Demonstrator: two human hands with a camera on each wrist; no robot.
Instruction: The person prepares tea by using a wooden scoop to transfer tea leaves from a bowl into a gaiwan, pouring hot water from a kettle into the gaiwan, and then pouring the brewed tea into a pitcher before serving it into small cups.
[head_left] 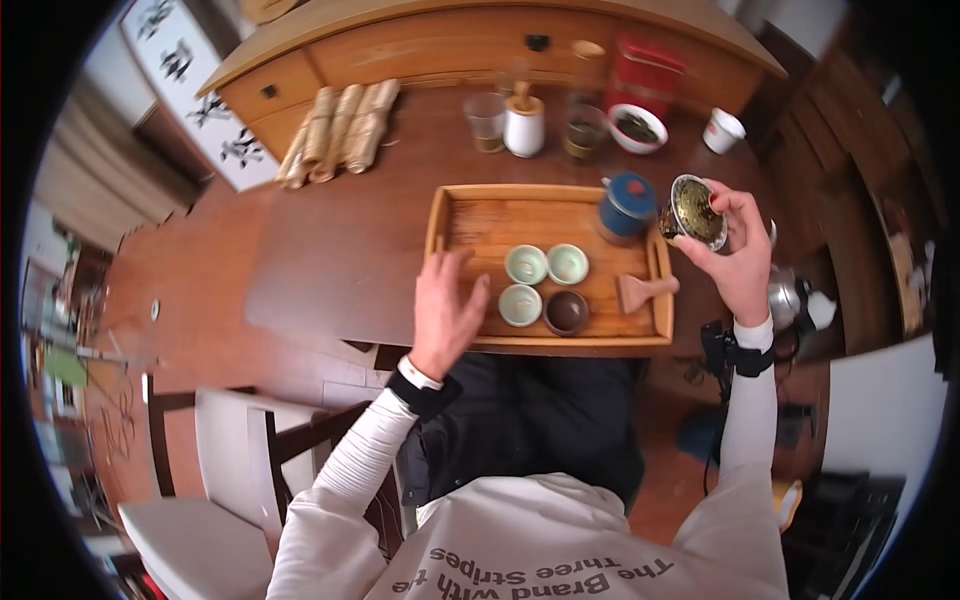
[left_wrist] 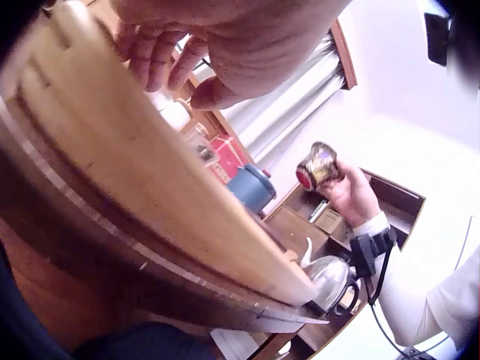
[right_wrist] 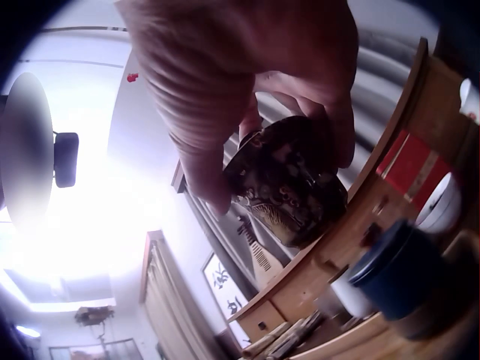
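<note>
Head view shows your right hand pinching the leaf-filled gaiwan tilted beyond the tray, while your left hand, fingers spread, hovers beside four still-empty cups.

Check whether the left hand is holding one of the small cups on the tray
No, the left hand rests open at the wooden tray beside the cups, gripping none.

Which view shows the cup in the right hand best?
Head view: the patterned cup in the right hand shows whole, with its inside, tilted toward the camera. Right wrist shows its dark outer wall close, fingers partly covering it. Left wrist shows it small and far off.
</note>
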